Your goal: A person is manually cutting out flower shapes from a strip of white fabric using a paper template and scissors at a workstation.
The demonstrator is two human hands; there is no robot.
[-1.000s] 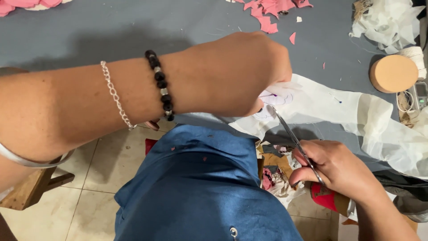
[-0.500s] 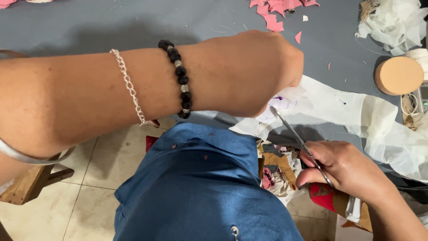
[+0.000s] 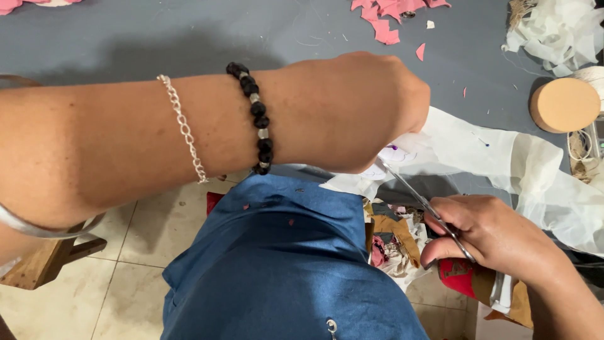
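- White fabric (image 3: 478, 151) is lying across the grey table (image 3: 189, 38) at about three o'clock from the frame's middle, its near corner pinched up off the edge by the left hand (image 3: 371, 107).
- Left hand is closing in a tight pinch on that corner; holding it taut and steady looks like the key to a clean cut.
- Scissors (image 3: 415, 195) are pointing toward eleven o'clock, tips meeting the cloth just beside a faint drawn mark; the blades look narrowly parted.
- Right hand (image 3: 491, 233), at four o'clock, is gripping the scissor handles firmly; short snips that follow the mark would probably serve best.
- Fingers of the left hand are sitting close to the blade tips, so keeping them behind the cut line seems wise.
- Pink scraps (image 3: 390, 16) are lying at one o'clock, well apart.
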